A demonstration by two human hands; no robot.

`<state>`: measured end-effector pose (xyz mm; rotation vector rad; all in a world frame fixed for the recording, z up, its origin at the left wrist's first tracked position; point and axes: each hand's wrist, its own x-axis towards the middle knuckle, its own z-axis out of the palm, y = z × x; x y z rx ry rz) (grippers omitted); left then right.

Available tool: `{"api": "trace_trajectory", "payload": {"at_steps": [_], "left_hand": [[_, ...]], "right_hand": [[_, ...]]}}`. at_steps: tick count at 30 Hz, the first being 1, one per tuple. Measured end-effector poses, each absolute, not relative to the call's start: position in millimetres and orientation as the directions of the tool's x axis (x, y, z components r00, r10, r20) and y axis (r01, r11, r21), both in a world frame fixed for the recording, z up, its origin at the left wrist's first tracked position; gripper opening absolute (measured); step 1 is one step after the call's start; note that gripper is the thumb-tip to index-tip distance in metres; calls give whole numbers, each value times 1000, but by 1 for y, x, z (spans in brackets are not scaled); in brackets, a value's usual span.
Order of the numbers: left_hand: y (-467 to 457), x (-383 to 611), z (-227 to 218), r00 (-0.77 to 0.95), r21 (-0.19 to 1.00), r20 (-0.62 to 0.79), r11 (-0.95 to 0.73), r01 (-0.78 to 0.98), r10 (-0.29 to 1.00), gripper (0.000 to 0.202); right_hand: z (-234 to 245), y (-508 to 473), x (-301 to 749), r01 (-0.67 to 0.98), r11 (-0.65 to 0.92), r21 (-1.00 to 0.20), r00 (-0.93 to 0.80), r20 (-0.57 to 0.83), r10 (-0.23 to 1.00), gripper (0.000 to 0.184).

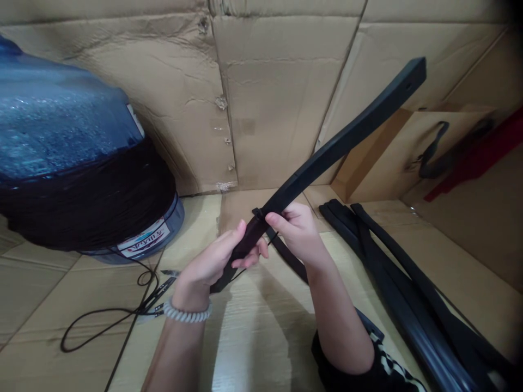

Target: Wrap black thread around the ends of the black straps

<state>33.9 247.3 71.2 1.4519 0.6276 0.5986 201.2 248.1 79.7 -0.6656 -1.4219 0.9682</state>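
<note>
A long, curved black strip point(343, 142) rises from the middle of the view up to the right. My left hand point(216, 262) is wrapped round its lower end, a coiled white band on the wrist. My right hand point(297, 228) pinches the strip just above, at a small black tie or cord wound round it. A thin black cord point(102, 318) trails from the hands down to the left across the floor.
A big blue water bottle wound with black cord point(77, 179) lies at left. Several more black strips point(408, 294) lie on the floor at right. Small black snips point(157, 296) rest by my left wrist. Cardboard point(278, 103) lines the wall; a brown paper bag point(408, 158) stands at right.
</note>
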Motion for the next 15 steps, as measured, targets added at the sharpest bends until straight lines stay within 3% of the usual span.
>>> {"api": "trace_trajectory", "payload": {"at_steps": [4, 9, 11, 15], "left_hand": [[250, 28, 75, 596, 985, 75, -153, 82, 800, 56], [247, 24, 85, 446, 926, 170, -298, 233, 879, 41], [244, 24, 88, 326, 823, 222, -356, 443, 919, 41], [240, 27, 90, 184, 476, 442, -404, 781, 878, 41]], "right_hand": [[79, 249, 201, -92, 527, -845, -77, 534, 842, 14], [76, 249, 201, -19, 492, -870, -80, 492, 867, 25], [74, 250, 201, 25, 487, -873, -61, 485, 873, 28], [72, 252, 200, 94, 493, -865, -39, 491, 870, 31]]}}
